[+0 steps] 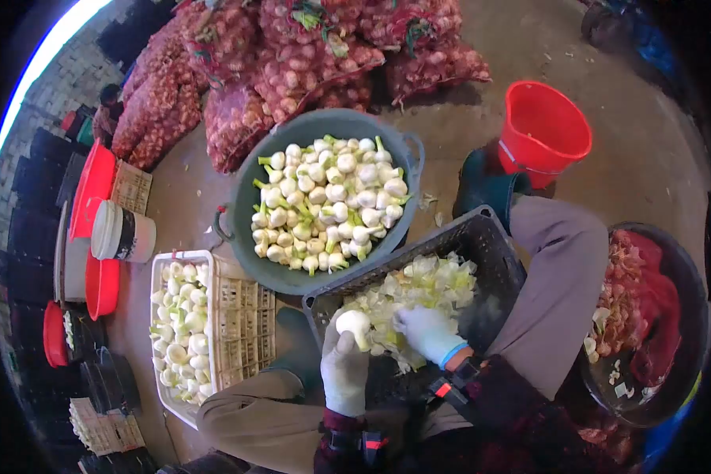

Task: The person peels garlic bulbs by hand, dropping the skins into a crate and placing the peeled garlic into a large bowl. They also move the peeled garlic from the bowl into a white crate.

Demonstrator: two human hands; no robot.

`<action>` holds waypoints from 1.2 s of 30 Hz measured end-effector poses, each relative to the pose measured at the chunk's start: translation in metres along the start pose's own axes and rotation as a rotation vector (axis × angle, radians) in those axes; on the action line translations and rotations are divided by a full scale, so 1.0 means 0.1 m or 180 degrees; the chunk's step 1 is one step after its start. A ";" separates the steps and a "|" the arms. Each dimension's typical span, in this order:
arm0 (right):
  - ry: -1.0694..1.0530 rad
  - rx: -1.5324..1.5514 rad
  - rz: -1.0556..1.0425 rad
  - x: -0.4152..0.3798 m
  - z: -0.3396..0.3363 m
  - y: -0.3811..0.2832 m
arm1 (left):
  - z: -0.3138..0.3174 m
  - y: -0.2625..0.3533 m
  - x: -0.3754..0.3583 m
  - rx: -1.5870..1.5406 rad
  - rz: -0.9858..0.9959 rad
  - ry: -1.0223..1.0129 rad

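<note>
My left hand [344, 371], in a pale glove, grips a peeled white onion-like bulb [354, 325] with a short greenish neck pointing down and right. Beside it is my right hand [428, 330], gloved too, with its fingers drawn together over the loose skins. What those fingers hold, if anything, is hidden. Pale, translucent peeled skins [430, 280] are heaped in a dark plastic crate [494, 265] between my legs. Just beyond the crate stands a large grey-green tub [292, 138] full of white bulbs [332, 197] with green stem stubs.
At my left, a white crate [241, 316] holds more white bulbs. A red bucket [541, 130] stands ahead right, and a dark basin [699, 316] at far right holds a red mesh bag. Full red mesh sacks [284, 75] are piled at the back. A white bucket [126, 233] lies left.
</note>
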State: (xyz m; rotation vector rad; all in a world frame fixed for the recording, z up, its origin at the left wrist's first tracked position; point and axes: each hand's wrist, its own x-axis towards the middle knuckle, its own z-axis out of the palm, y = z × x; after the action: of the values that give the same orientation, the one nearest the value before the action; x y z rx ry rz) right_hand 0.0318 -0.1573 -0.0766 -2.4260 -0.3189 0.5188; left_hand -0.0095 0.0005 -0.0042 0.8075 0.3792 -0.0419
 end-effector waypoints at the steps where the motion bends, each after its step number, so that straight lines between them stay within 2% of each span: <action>1: 0.0046 -0.0017 -0.0027 0.01 0.00 0.04 | 0.06 0.02 -0.03 -0.0003 0.0037 -0.0041; 3: 0.0176 0.1286 0.0001 -0.04 -0.36 -0.15 | 0.12 0.02 -0.09 0.0127 0.0132 0.0280; 4: -0.0066 0.1908 -0.0144 -0.07 -0.46 -0.23 | 0.12 -0.02 -0.10 0.0131 0.0134 0.0258; 7: 0.0258 0.2430 -0.0006 -0.11 -0.33 -0.36 | 0.11 -0.06 -0.04 0.0340 0.0217 0.0031; 9: 0.0200 0.2485 0.0071 -0.17 -0.51 -0.47 | 0.12 -0.05 -0.08 0.0558 -0.0029 0.0135; 11: -0.0325 0.2958 0.0594 -0.23 -0.61 -0.51 | 0.00 -0.14 -0.04 0.0607 -0.0014 0.0183; 12: -0.0093 0.2960 0.0358 -0.21 -0.52 -0.46 | -0.01 -0.17 -0.03 0.0563 -0.0016 0.0186; 13: -0.0105 0.2974 0.0395 -0.18 -0.47 -0.43 | -0.02 -0.20 -0.01 0.0520 -0.0027 0.0190; 15: 0.0537 0.2744 0.0218 -0.13 -0.37 -0.42 | -0.07 -0.26 0.07 0.0476 -0.0088 0.0136; 19: 0.0611 0.2907 0.0339 0.00 -0.27 -0.29 | -0.01 -0.21 0.14 0.0642 -0.0245 0.0120; 21: 0.0875 0.2847 0.0317 0.02 -0.31 -0.27 | -0.03 -0.21 0.16 0.0507 -0.0363 0.0083; 23: 0.0933 0.2846 0.0317 0.02 -0.25 -0.26 | 0.05 -0.19 0.12 0.0997 -0.0279 0.0217; 25: 0.0980 0.2236 -0.0031 0.01 -0.26 -0.28 | 0.16 -0.15 0.11 0.1025 -0.0333 0.0381; 27: 0.1074 0.2081 -0.0124 0.05 -0.19 -0.26 | 0.10 -0.14 0.10 0.1075 -0.0366 0.0511; 30: 0.1211 0.1723 -0.0385 0.05 -0.18 -0.30 | -0.04 -0.19 0.09 0.0758 -0.0433 0.0189; 32: 0.1244 0.1513 -0.0568 0.01 -0.23 -0.35 | 0.01 -0.20 0.08 0.0775 -0.0372 0.0515; 33: 0.1173 0.1658 -0.0437 -0.01 -0.26 -0.38 | -0.03 -0.19 0.07 0.0761 -0.0333 0.0489; 35: 0.1122 0.1809 -0.0349 -0.02 -0.31 -0.38 | -0.19 -0.15 0.03 0.0523 -0.0669 0.0279; 36: 0.1376 0.2186 -0.0051 0.02 -0.34 -0.29 | -0.22 -0.12 -0.01 0.0526 -0.0616 0.0258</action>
State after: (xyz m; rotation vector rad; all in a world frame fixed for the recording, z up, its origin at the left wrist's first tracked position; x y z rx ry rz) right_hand 0.0452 -0.1520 -0.0340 -1.7936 0.0311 0.0581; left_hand -0.0194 0.0073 -0.0262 0.9354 0.5349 -0.2241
